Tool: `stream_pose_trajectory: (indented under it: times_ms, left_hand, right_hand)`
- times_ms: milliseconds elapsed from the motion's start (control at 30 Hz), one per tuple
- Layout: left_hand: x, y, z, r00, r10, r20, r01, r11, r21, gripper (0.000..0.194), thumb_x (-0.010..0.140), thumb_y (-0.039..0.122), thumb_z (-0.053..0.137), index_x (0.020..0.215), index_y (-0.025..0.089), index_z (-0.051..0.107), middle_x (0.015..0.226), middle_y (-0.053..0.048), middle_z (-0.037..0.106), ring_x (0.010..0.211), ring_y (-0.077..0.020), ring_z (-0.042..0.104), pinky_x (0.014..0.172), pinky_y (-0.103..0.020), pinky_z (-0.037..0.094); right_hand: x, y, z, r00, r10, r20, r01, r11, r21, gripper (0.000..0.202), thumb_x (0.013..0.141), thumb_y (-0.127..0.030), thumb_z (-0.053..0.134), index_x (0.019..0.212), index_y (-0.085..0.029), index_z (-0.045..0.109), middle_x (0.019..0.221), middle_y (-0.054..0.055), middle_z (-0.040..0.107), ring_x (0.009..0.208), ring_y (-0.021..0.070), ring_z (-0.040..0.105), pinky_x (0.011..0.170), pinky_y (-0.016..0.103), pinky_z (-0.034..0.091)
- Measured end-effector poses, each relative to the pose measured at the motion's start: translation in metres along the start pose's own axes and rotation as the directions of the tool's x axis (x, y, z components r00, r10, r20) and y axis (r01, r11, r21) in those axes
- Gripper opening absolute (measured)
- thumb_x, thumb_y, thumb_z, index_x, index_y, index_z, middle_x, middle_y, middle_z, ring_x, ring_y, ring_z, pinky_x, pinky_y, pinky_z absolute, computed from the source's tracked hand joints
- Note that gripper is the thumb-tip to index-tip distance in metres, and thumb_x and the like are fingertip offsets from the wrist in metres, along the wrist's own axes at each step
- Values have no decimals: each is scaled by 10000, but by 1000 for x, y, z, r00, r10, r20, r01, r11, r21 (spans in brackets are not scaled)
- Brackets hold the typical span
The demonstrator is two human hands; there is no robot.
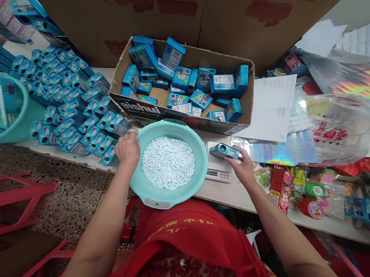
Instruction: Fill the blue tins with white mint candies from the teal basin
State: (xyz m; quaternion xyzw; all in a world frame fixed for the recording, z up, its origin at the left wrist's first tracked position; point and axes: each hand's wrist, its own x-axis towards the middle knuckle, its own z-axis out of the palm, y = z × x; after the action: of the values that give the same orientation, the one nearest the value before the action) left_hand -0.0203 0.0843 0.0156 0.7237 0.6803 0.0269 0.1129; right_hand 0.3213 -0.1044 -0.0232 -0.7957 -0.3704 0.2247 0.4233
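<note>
My right hand [242, 163] grips a small blue candy box [223, 150] between thumb and fingers, over the white digital scale [217, 174]. A round hole shows in the side of that box facing me. My left hand [128, 149] is at the left rim of a turquoise basin [199, 143], beside the rows of blue boxes [91, 135]. Its fingers are curled, and what they hold, if anything, is hidden. Small pale round candies [168, 163] lie heaped in the basin.
Behind the basin stands an open cardboard carton [251, 98] with many blue boxes inside. A second turquoise basin [21, 114] is at far left. Papers [271, 104], a plastic bag [343, 126] and colourful packets [281, 185] lie to the right. Red stools [11, 193] stand at lower left.
</note>
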Motion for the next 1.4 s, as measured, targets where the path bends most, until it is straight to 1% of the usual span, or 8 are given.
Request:
stream_pose_trajectory:
  times_ms: [167,300,433,900,1067,1167,1267,1400]
  left_hand:
    - [-35,26,-4,993,-34,-110,-18,899,-437,381,853,311,540,1211,196,599,1291,-128,540,1212,-302,416,1000,-430,314]
    - [-69,75,-16,970,11,244,240,148,-959,432,811,521,562,1062,184,660,1099,-110,655,1073,-250,568,925,-373,405]
    - [-77,111,-27,901,151,408,432,-409,-804,560,855,625,423,966,146,691,1038,-125,689,1059,-244,601,965,-378,394]
    - [-69,84,7,761,-56,646,436,-693,-574,284,867,278,514,667,111,625,653,-68,633,686,-158,646,784,-283,496]
    - [-72,73,9,724,-25,690,504,-664,-553,186,835,266,557,756,122,644,727,-61,642,643,-125,612,647,-231,485]
    - [-75,65,14,793,2,609,534,-483,-694,221,833,334,556,801,144,665,813,-75,661,738,-146,624,740,-267,496]
    - [-79,50,23,923,29,384,376,145,-915,228,810,366,583,858,169,685,1003,-103,667,1023,-225,590,961,-371,428]
    - [-90,21,37,990,115,81,-52,833,-550,314,819,302,580,1103,181,643,1248,-135,573,1236,-290,450,1041,-472,356]
  right_hand:
    - [-4,-44,-9,989,-145,-35,143,987,-72,461,639,-552,717,898,-185,614,842,28,629,829,214,573,814,392,458]
    - [-22,-108,-17,882,-471,22,470,874,-119,346,723,-457,720,961,-219,638,900,49,643,854,218,574,785,373,452]
    - [-31,-140,9,776,-582,244,620,774,-124,314,769,-491,674,951,-235,655,846,50,662,794,221,561,733,374,433]
    - [-34,-120,69,749,-509,423,614,774,-156,414,741,-588,657,919,-215,668,775,48,650,790,228,551,697,350,410]
    - [-36,-120,68,844,-388,371,434,900,-46,424,696,-591,687,889,-213,677,809,47,659,801,223,576,749,371,460]
    - [-38,-118,61,897,-273,348,280,960,33,422,637,-558,740,866,-208,679,835,43,663,794,216,589,770,383,477]
    - [-40,-109,41,926,-163,342,104,977,185,426,604,-487,782,899,-204,663,861,37,676,795,208,611,776,380,493]
    - [-38,-81,1,982,-24,186,-19,974,226,462,559,-415,813,932,-205,639,853,24,683,763,196,626,735,357,511]
